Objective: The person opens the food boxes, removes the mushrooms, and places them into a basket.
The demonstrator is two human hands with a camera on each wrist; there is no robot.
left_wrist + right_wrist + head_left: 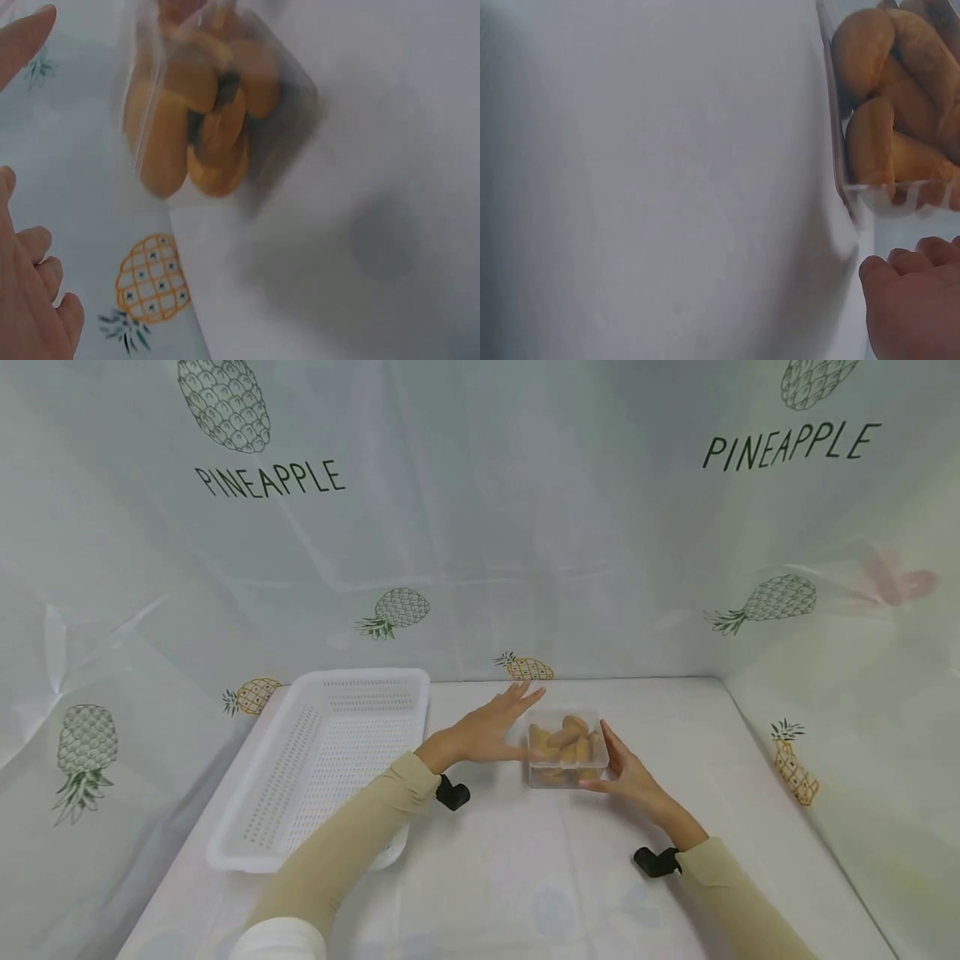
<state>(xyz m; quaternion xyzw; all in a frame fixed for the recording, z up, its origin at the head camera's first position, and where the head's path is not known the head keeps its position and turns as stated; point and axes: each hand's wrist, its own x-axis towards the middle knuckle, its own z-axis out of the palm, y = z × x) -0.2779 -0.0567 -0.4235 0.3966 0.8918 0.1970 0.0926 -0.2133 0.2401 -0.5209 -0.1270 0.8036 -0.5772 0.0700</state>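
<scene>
A clear plastic box (567, 774) filled with tan, oblong, bread-like pieces (576, 735) stands on the table right of the middle. My left hand (487, 727) is at its left side, fingers spread and straight, with the thumb reaching to the box's left edge. At the opposite side, my right hand (630, 775) spans the right wall, thumb near the front corner and fingers stretched toward the back. In the left wrist view the box (255, 172) is blurred beyond my fingers. The right wrist view has the pieces (866, 52) close beyond my fingertips (875, 268).
A white perforated plastic basket (247, 858) sits on the left of the table, with my left forearm (352, 839) passing over its near corner. Pineapple-printed sheeting (570, 568) rises behind the table and on both sides. Black wrist mounts (452, 793) are worn on both wrists.
</scene>
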